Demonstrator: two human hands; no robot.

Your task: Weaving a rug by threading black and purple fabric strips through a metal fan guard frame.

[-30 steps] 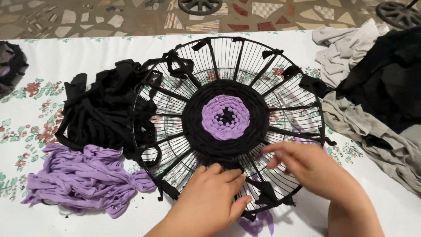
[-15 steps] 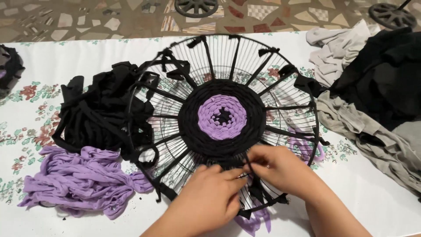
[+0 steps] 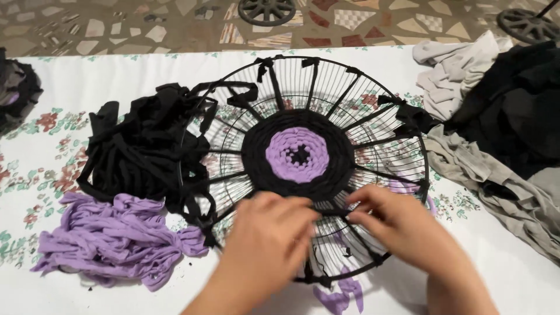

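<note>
Pinching a black fabric strip (image 3: 333, 209) between left hand (image 3: 265, 242) and right hand (image 3: 402, 224), both grips pressed together at the near edge of the woven disc (image 3: 298, 154). Working on a round wire frame (image 3: 402, 125) lying flat on the table (image 3: 116, 76). Purple centre and black ring woven; outer spokes still bare. Purple strips (image 3: 111, 242) and black strips (image 3: 140, 151) lying left.

The wire grille (image 3: 373, 99) is black; its woven disc (image 3: 298, 154) has a purple centre ringed in black. Fabric strips lie in black (image 3: 140, 151) and purple (image 3: 111, 242) heaps. The cloth (image 3: 87, 87) is white, flower-printed.
</note>
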